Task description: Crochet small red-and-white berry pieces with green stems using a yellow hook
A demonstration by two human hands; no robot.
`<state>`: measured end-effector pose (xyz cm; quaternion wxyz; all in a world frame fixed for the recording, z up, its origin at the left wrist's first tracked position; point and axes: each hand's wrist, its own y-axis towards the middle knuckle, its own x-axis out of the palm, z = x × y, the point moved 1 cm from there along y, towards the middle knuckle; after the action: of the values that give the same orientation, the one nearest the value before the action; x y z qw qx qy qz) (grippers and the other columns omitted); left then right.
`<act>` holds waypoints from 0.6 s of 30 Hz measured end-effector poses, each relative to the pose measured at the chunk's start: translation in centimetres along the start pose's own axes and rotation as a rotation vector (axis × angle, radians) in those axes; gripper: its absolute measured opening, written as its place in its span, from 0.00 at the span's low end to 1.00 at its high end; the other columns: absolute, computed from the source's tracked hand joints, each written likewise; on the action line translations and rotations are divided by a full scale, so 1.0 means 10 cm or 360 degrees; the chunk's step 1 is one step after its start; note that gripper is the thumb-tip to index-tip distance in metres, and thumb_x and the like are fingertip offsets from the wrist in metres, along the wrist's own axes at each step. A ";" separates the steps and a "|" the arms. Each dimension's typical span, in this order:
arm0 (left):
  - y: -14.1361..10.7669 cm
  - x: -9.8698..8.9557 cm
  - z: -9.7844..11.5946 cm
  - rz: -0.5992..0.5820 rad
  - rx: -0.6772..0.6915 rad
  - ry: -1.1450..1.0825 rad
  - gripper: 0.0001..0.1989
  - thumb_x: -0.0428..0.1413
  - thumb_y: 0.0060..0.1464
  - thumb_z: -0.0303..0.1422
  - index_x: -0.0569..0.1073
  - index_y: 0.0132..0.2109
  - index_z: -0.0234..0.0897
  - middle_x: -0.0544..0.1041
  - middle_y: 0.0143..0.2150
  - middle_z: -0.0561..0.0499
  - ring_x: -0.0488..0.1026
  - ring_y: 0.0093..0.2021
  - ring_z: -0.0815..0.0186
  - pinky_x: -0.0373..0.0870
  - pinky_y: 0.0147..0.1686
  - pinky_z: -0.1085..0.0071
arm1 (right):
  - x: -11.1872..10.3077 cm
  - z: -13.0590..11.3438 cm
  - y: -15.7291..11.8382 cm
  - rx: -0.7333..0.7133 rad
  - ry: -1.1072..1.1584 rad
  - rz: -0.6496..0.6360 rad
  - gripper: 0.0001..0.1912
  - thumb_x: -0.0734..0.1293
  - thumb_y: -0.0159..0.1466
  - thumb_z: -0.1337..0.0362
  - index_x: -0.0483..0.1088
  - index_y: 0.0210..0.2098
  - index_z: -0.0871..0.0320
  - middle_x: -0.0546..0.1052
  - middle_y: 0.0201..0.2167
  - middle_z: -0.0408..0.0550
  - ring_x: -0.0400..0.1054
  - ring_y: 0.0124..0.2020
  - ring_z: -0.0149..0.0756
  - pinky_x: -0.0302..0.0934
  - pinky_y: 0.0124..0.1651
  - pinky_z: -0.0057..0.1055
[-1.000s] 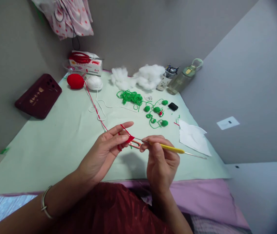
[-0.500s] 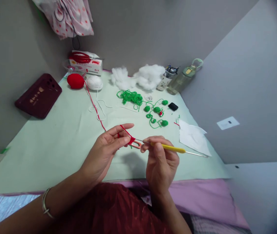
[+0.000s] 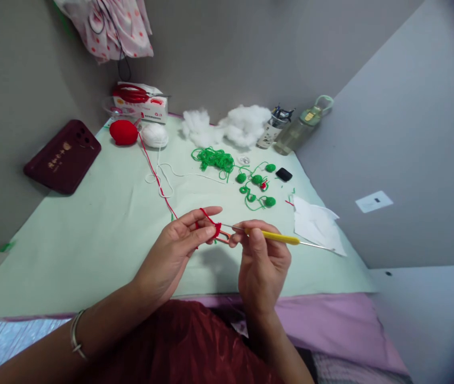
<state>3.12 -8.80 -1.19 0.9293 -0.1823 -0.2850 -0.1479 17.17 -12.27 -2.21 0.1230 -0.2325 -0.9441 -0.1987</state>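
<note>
Between thumb and fingers, my left hand (image 3: 174, 248) pinches a small red crochet piece (image 3: 217, 230), with red yarn (image 3: 207, 215) looped over its raised index finger. My right hand (image 3: 262, 261) is closed around the yellow handle (image 3: 278, 237) of a crochet hook, whose thin metal tip reaches the red piece. An orange loop-shaped marker (image 3: 224, 236) lies between the two hands, beside the red piece. The yarn runs back from my left hand toward a red ball (image 3: 124, 132). Where exactly the hook tip sits in the stitches is too small to tell.
Behind my hands are a white yarn ball (image 3: 155, 136), a green yarn bundle (image 3: 214, 160), several green crocheted pieces (image 3: 256, 180) and white stuffing (image 3: 246, 126). A bottle (image 3: 296, 130) and white paper (image 3: 315, 226) are on the right; a maroon phone-like case (image 3: 63, 157) leans left.
The hook and my right hand have shifted slightly left and up, the handle now a little flatter. My left hand, with the red piece, has moved slightly right.
</note>
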 end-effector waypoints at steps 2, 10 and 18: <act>0.00 0.00 0.00 0.0004 0.0007 -0.0004 0.15 0.70 0.55 0.33 0.85 0.51 0.41 0.77 0.32 0.55 0.68 0.35 0.70 0.66 0.43 0.73 | -0.01 0.01 0.00 -0.0007 -0.0006 0.0004 0.06 0.72 0.68 0.65 0.83 0.37 0.53 0.80 0.33 0.42 0.75 0.26 0.27 0.72 0.34 0.28; -0.01 -0.02 -0.02 -0.0004 0.0047 0.0008 0.16 0.71 0.54 0.32 0.85 0.50 0.45 0.79 0.33 0.56 0.71 0.35 0.71 0.66 0.46 0.72 | -0.03 0.04 -0.02 -0.0020 -0.0079 -0.0025 0.06 0.70 0.70 0.65 0.82 0.39 0.52 0.80 0.34 0.42 0.75 0.28 0.28 0.71 0.35 0.29; -0.03 -0.02 -0.07 0.0017 0.0016 0.0063 0.14 0.70 0.54 0.34 0.86 0.49 0.44 0.78 0.34 0.55 0.71 0.39 0.69 0.65 0.48 0.71 | -0.05 0.08 -0.06 -0.0022 -0.0156 -0.0072 0.06 0.69 0.71 0.64 0.81 0.41 0.53 0.80 0.34 0.42 0.75 0.30 0.30 0.70 0.37 0.31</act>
<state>3.16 -9.33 -1.80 0.9365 -0.1762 -0.2664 -0.1450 17.18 -12.60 -3.24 0.0704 -0.2213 -0.9526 -0.1964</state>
